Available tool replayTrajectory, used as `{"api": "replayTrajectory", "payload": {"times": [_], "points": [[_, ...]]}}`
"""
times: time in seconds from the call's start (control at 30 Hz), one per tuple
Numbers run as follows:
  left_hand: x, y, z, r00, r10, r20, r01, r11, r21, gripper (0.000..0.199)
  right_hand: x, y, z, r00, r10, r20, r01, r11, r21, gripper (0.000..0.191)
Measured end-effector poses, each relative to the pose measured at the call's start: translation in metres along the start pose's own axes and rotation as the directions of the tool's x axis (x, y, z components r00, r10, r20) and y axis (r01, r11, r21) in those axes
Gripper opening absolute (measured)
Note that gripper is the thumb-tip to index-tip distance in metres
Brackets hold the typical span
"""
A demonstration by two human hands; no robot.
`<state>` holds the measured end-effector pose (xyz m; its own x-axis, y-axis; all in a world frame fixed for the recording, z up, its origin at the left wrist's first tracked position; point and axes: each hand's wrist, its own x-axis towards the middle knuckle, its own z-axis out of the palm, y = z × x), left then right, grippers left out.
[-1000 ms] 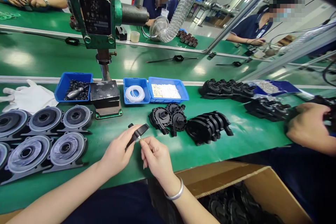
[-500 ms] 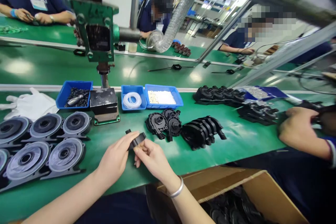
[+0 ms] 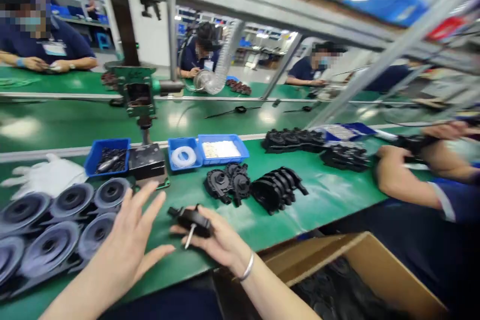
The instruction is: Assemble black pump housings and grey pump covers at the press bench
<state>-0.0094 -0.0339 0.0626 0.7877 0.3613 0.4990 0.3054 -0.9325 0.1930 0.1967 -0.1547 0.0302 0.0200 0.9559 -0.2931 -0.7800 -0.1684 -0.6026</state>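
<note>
My right hand (image 3: 223, 240) grips a black plastic pump housing (image 3: 195, 221) with a thin pale pin standing out of its underside. My left hand (image 3: 125, 242) holds nothing; its fingers are spread, left of that housing and close to the rows of round black parts with grey rims (image 3: 48, 247). Beyond both hands, a black metal block (image 3: 148, 160) stands beneath the green press (image 3: 137, 92). More black pump housings (image 3: 228, 182) lie in a cluster on the green table, beside a leaning row of black housings (image 3: 277, 189).
Small blue bins hold black pieces (image 3: 112, 160), white rings (image 3: 183, 156) and small pale parts (image 3: 221, 150). A white glove (image 3: 48, 175) lies at left. An open cardboard box (image 3: 393, 265) with black parts is at lower right. A co-worker's arm (image 3: 405, 175) reaches in from the right.
My left hand has let go of the black housing, moved left and spread its fingers. The right hand now holds it alone, turned so the pin shows. The view has shifted.
</note>
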Motion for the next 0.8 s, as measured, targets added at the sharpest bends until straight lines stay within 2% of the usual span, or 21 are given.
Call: {"api": "replayTrajectory", "payload": {"times": [0.1,0.17,0.27,0.33,0.43,0.5,0.63,0.8], "points": [[-0.032,-0.028,-0.032,0.988,-0.151,0.034,0.142,0.973,0.182,0.116,-0.001,-0.006,-0.004,0.997,-0.023,-0.075,0.029,0.996,0.086,0.034],[-0.055,-0.039,-0.042,0.964,-0.236,0.118,0.2,0.945,0.259,0.126,0.002,-0.012,-0.007,0.994,-0.021,-0.106,0.031,0.996,0.087,0.033],[-0.079,-0.04,-0.036,0.926,-0.32,0.201,0.247,0.914,0.321,0.121,0.006,-0.018,-0.007,0.993,-0.003,-0.117,0.01,0.998,0.063,0.033],[-0.085,-0.034,-0.025,0.927,-0.338,0.163,0.266,0.898,0.352,0.11,0.008,-0.019,-0.003,0.992,-0.014,-0.124,0.019,0.999,0.041,0.031],[-0.086,-0.024,-0.013,0.945,-0.317,0.087,0.273,0.904,0.328,0.1,0.011,-0.022,0.002,0.988,-0.05,-0.144,0.055,0.998,0.028,0.027],[-0.085,-0.017,-0.006,0.954,-0.287,0.086,0.26,0.936,0.237,0.098,0.015,-0.024,0.004,0.988,-0.06,-0.139,0.067,0.997,0.044,0.028],[-0.07,-0.005,0.013,0.954,-0.241,0.181,0.247,0.969,-0.013,0.101,0.024,-0.028,0.007,0.993,-0.052,-0.106,0.059,0.996,0.062,0.037],[-0.028,0.0,0.042,0.932,-0.241,0.271,0.311,0.916,-0.254,0.103,0.041,-0.032,0.01,0.992,-0.091,-0.085,0.088,0.995,-0.037,0.036]]}}
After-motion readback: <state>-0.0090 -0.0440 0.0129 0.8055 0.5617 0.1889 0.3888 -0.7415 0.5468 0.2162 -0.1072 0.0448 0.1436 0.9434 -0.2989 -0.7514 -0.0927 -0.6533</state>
